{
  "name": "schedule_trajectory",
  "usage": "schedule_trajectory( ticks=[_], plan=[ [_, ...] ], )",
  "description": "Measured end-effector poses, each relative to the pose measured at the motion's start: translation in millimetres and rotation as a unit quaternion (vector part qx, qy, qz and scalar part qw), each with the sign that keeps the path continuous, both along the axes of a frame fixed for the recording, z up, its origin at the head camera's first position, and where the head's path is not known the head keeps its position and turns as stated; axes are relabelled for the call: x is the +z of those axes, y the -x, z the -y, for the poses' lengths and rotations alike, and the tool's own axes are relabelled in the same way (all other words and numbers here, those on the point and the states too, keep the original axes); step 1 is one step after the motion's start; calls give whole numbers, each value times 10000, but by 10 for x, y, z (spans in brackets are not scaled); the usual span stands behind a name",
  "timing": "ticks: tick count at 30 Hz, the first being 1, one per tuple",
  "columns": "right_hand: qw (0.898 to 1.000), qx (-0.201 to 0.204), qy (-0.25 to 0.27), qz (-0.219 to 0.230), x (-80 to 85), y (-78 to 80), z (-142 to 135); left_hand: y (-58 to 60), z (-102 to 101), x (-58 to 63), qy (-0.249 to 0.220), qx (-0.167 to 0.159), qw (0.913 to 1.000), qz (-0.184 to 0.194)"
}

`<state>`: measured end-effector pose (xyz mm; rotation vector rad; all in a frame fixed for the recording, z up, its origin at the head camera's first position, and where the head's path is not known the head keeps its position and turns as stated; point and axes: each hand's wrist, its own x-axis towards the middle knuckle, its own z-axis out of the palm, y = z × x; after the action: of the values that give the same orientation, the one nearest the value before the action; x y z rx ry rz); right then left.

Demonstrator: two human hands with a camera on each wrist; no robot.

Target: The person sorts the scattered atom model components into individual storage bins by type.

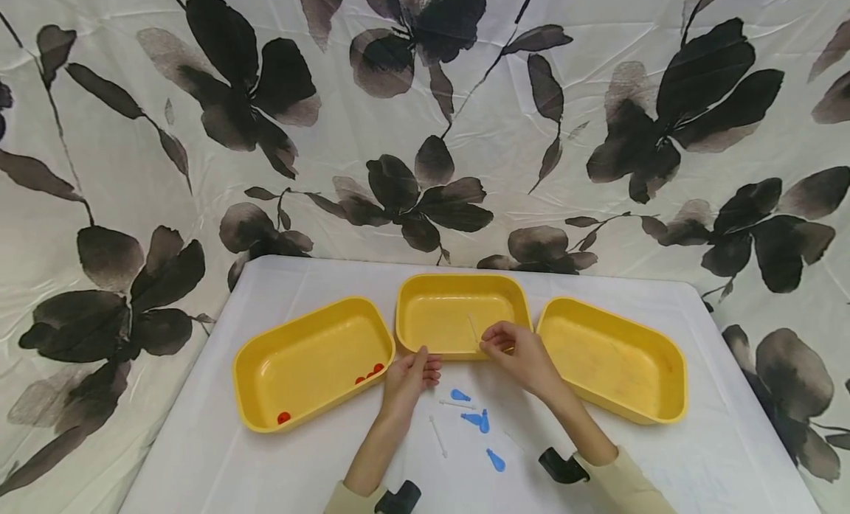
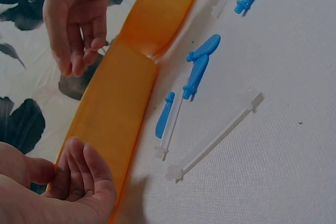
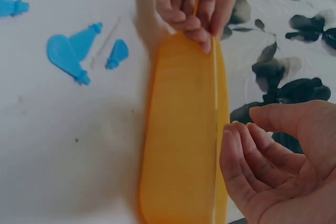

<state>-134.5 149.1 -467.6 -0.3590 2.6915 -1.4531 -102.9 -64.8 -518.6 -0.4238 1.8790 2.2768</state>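
Observation:
My left hand grips the near rim of the middle yellow tray, thumb over the edge and fingers curled outside. My right hand hovers above that tray's near right corner. Its thumb and fingers are loosely bent, and no held thing shows between them in the right wrist view. By its fingertips a thin clear stick slants over the tray; whether they touch cannot be told. On the cloth lie several blue paddle-shaped pieces and clear sticks with small knobbed ends.
A left yellow tray holds several small red pieces. Another yellow tray stands at the right, angled. All rest on a white-covered table, with a floral cloth hanging behind.

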Motion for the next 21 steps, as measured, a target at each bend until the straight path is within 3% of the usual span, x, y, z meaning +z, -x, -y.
schedule_trajectory(
  ticks=[21],
  plan=[
    [9966, 734, -77, -364, -344, -340, 108, -8, -19, 24, 26, 24, 10000, 65]
  ],
)
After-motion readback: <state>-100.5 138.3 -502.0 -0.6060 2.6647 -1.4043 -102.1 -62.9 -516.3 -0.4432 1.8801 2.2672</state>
